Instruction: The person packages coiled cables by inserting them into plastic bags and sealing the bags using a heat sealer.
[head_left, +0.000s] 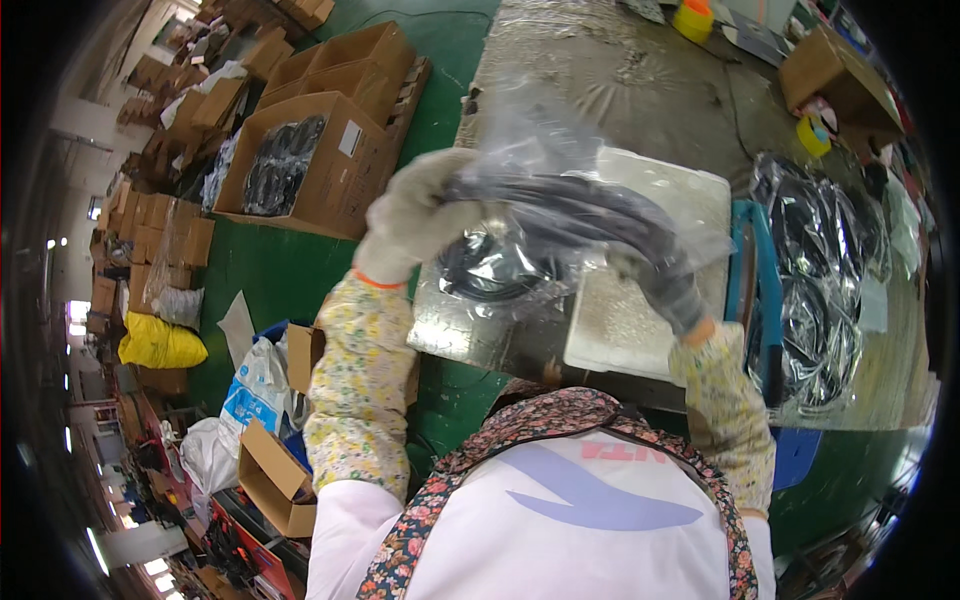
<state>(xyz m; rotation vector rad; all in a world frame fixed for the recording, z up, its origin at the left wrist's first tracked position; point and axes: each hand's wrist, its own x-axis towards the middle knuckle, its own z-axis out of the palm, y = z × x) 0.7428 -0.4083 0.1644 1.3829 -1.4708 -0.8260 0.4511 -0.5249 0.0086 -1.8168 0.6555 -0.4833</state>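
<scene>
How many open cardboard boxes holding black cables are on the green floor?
1 for certain: the open cardboard box left of the table shows black coils inside. The boxes behind it are open too, but their contents are hidden.

Upper left, open cardboard boxes (300, 165) of black bagged goods stand on the green floor (260, 270). A yellow sack (160, 345) lies far left; bagged black coils (820, 270) pile at right.

The fingers of the right hand (668, 285) are veiled by the clear plastic bag (560, 190), and its grip cannot be made out. The black coiled cable (560, 215) is partly blurred behind the film. The worktop (640, 80) is cut off at the top edge, and the cardboard box (835, 75) at its far right corner is clipped by the dark rim.
</scene>
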